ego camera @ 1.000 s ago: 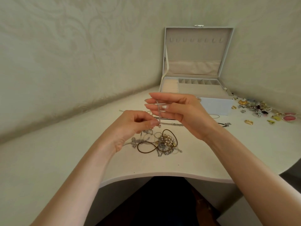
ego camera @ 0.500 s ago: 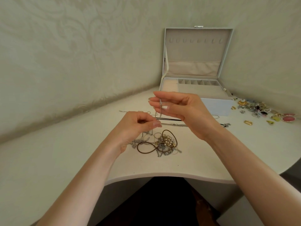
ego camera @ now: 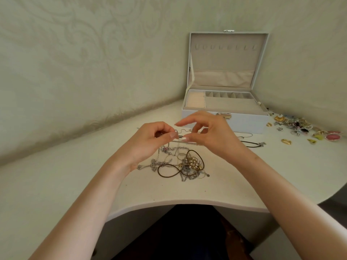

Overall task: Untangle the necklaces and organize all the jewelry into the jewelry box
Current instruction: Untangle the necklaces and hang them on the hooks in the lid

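Both hands have dropped since a second ago, when the right hand held the thin silver chain hanging downward. Now the left hand and the right pinch it fingertip to fingertip, its short stretch running left to right. They hover just above the tangled necklaces on the table, nearer than the open jewelry box.

One jewelry box, two hands — left hand, right hand — and one thin chain pinched between them. One tangled heap of necklaces, strands too knotted to count, plus one black cord necklace. One scatter of small pieces, too fine to tally.
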Motion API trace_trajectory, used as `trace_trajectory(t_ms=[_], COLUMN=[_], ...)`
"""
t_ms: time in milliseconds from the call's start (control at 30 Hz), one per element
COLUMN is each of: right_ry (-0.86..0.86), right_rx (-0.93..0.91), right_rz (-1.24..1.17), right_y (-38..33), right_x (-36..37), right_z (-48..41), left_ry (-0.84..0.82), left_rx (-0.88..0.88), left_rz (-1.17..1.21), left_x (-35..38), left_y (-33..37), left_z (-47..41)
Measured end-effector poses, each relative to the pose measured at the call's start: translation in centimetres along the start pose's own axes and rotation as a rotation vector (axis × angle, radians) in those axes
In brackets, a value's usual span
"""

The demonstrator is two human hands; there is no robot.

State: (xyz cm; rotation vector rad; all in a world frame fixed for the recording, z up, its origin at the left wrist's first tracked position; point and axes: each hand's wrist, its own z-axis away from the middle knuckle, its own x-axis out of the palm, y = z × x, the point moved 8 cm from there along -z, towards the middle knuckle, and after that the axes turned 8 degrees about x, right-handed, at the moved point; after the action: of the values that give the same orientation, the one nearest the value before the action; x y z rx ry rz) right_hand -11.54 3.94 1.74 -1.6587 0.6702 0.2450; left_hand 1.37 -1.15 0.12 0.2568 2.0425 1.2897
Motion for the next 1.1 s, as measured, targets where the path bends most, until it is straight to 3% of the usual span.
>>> trace_trajectory(t_ms=[167, 1100], right_ry=[-0.127, 0.072], right_rx=[0.027, -0.094], right_rz=[-0.145, -0.137], right_y=[-0.1, -0.3], right_x=[1.5, 0.5], right_z=[0.2, 0.9], left_ry=[-0.045, 0.016], left_rx=[0.004, 0.005], left_rz=[-0.059, 0.028], left_x=[0.2, 0.0], left_y=[0.2, -0.1], left_z=[-0.2, 0.1])
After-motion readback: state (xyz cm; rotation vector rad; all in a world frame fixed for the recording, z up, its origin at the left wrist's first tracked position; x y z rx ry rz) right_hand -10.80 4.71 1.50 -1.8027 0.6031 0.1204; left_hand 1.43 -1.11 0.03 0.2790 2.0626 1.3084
